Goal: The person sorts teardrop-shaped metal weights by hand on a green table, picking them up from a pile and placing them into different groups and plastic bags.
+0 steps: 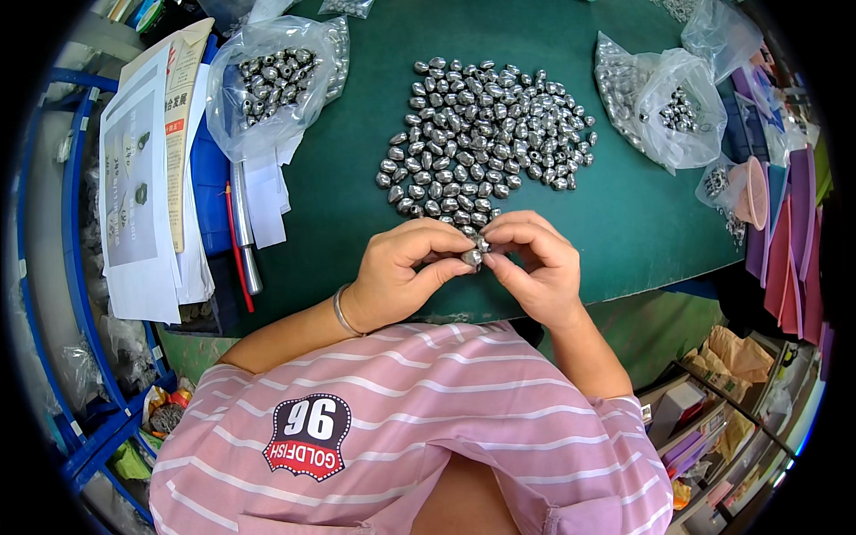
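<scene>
Shiny silver oval metal beads point(490, 125) lie in a loose spread on the green table. At the near end of that spread, by the table's front edge, my two hands meet. My left hand point(399, 269) pinches a metal bead point(472, 258) between thumb and forefinger. Fingertips of my right hand point(546, 270) close at the same spot, around a second small silver piece point(482, 242) that looks like another bead. The fingers partly hide both pieces, so I cannot tell whether they are joined.
A clear plastic bag of beads point(276, 85) stands at the left, beside papers point(138, 187), a red pen point(238, 254) and a metal-handled tool point(251, 267). More bagged beads point(678, 111) sit at the right, near a pink cup point(752, 192). Blue shelving point(76, 223) rises on the left.
</scene>
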Available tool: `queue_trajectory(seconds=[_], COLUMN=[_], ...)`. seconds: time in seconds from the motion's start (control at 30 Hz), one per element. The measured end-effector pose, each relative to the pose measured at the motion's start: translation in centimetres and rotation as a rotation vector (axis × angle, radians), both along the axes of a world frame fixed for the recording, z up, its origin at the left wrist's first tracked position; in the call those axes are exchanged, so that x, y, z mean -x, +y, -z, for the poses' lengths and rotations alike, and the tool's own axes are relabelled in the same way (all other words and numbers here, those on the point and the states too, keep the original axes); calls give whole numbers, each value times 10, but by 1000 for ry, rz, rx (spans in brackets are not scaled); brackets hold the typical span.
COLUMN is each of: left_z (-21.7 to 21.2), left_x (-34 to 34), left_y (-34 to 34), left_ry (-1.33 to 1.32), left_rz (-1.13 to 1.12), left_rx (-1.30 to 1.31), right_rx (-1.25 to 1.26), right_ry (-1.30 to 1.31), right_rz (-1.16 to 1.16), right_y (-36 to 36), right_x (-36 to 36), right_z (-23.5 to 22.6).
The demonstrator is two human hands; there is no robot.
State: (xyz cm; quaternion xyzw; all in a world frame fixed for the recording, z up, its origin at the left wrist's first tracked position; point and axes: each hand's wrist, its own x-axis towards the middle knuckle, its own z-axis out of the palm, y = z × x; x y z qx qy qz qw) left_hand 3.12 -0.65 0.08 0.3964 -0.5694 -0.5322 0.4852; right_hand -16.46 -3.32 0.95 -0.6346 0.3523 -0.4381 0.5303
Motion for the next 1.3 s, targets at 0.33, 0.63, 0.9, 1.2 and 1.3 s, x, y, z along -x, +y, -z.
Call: queue_trajectory(seconds=[0.33,0.63,0.9,1.2,1.3], left_z=[-2,-1,-4,-3,-3], left_x=[-3,-5,-5,0,1], left_y=[-1,1,-1,-1,-1], left_ry=[-49,-23,-37,14,43], left_rz=[21,-16,-4,-114,-111], left_rx=[17,-21,2,27,24], right_rx=[-14,425,465,396,364], right_ry=[20,639,789,563,382], right_rz=[38,225,157,161,137], right_y=[1,-16,-15,-16,-16], right_x=[-2,5,-1,-1,-2], right_z=[1,9,1,0,-8])
